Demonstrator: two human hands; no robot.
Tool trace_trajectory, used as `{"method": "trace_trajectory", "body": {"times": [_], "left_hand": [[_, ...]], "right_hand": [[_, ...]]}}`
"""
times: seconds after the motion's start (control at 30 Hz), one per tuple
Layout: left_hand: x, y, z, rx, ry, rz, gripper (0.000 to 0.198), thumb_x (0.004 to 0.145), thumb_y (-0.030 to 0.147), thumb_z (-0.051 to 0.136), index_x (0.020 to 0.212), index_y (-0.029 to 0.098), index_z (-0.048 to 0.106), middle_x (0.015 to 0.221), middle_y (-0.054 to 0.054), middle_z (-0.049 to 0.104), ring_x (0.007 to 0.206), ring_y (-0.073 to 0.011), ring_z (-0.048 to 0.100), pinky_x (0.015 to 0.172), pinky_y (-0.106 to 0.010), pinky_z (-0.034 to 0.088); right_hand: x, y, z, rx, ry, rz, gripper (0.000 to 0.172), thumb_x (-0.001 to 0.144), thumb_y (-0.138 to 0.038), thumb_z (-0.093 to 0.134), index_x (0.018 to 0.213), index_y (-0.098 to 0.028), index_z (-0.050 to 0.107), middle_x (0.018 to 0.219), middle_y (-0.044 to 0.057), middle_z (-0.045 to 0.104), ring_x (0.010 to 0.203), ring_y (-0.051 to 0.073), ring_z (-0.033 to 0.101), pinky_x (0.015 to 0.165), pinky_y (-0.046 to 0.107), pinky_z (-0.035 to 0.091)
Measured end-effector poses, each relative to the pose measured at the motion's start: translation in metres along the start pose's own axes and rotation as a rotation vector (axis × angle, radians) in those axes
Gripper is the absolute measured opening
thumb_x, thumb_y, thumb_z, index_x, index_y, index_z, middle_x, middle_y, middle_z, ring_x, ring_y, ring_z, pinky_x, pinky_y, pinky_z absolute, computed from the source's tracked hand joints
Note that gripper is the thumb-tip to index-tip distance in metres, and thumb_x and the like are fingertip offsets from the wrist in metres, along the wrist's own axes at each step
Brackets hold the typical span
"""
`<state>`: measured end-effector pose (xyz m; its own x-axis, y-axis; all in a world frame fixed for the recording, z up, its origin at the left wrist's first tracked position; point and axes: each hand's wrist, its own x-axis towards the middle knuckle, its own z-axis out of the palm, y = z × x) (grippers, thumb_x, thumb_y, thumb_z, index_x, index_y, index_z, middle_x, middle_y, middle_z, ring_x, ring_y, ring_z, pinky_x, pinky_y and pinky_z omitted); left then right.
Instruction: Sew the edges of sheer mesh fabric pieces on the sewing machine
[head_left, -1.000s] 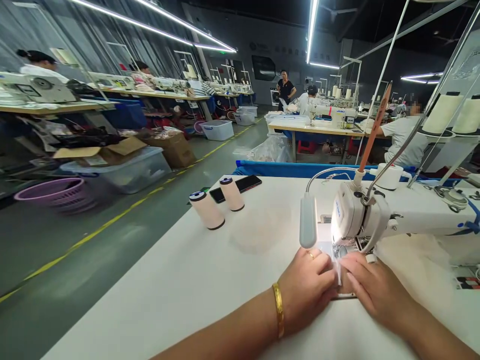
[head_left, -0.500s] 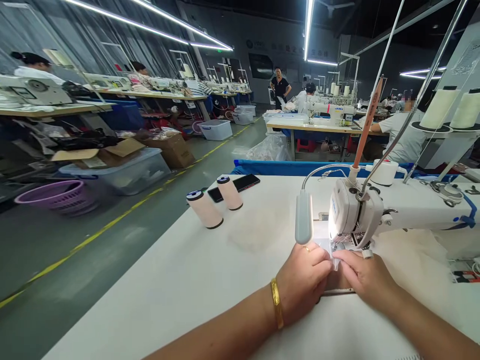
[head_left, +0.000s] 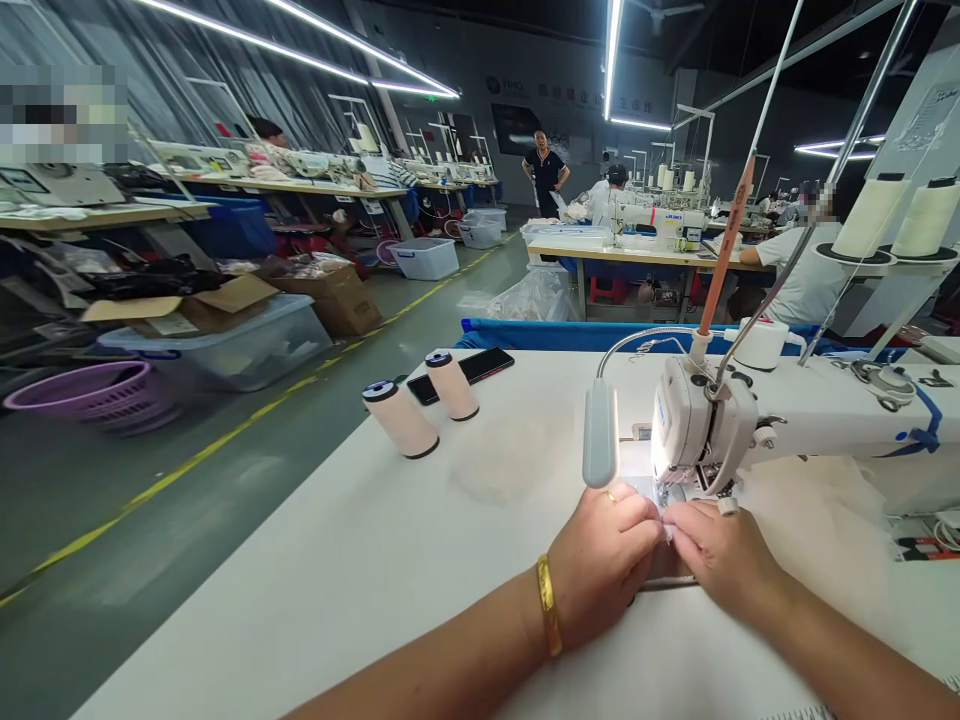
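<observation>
My left hand [head_left: 607,560], with a gold bangle on the wrist and a ring, is curled with its fingertips pinching a small white fabric piece [head_left: 667,531] just in front of the needle area. My right hand [head_left: 724,555] meets it from the right, fingers pressed together on the same piece. Both hands rest on the white table [head_left: 390,580] under the head of the white sewing machine [head_left: 705,425]. The machine's small lamp [head_left: 600,447] hangs just above my left hand. The fabric is mostly hidden by my fingers.
Two thread cones [head_left: 401,420] [head_left: 452,385] and a black phone [head_left: 472,370] lie on the table's far left. Large thread spools [head_left: 862,215] stand at the right. Left of the table runs an aisle with a yellow line, bins and boxes. Other people work at distant tables.
My hands have slid a little further in toward the needle, fingertips closing together on the fabric. The view has shifted slightly to the right.
</observation>
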<state>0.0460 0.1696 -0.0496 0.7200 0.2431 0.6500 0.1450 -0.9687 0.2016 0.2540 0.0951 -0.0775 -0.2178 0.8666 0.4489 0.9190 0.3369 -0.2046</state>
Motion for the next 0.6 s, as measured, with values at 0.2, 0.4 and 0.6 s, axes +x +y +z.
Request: {"method": "trace_trajectory", "body": {"times": [0.2, 0.4, 0.6], "left_hand": [[-0.003, 0.001, 0.003, 0.026, -0.128, -0.046, 0.022, 0.098, 0.012, 0.046, 0.099, 0.020, 0.066, 0.087, -0.005, 0.069, 0.078, -0.0217, 0.058, 0.082, -0.042, 0.044], [-0.005, 0.000, 0.003, 0.063, -0.153, -0.089, 0.020, 0.098, 0.017, 0.051, 0.100, 0.021, 0.069, 0.097, -0.007, 0.070, 0.082, -0.0237, 0.058, 0.080, -0.042, 0.045], [-0.007, -0.004, 0.003, 0.037, -0.152, -0.100, 0.016, 0.097, 0.017, 0.054, 0.100, 0.023, 0.069, 0.103, -0.005, 0.072, 0.089, -0.0232, 0.061, 0.087, -0.043, 0.045]], "right_hand": [[-0.007, -0.003, -0.010, 0.021, -0.020, -0.084, 0.026, 0.102, -0.011, 0.045, 0.092, -0.023, 0.066, 0.073, -0.001, 0.066, 0.063, 0.017, 0.057, 0.057, 0.031, 0.030], [-0.010, -0.007, -0.014, -0.055, 0.047, -0.151, 0.029, 0.102, -0.009, 0.043, 0.087, -0.022, 0.065, 0.074, 0.002, 0.058, 0.062, 0.018, 0.049, 0.055, 0.031, 0.031], [-0.009, -0.008, -0.016, -0.041, 0.027, -0.199, 0.029, 0.102, -0.006, 0.044, 0.107, -0.021, 0.068, 0.105, 0.010, 0.071, 0.089, 0.024, 0.062, 0.072, 0.034, 0.049]]}}
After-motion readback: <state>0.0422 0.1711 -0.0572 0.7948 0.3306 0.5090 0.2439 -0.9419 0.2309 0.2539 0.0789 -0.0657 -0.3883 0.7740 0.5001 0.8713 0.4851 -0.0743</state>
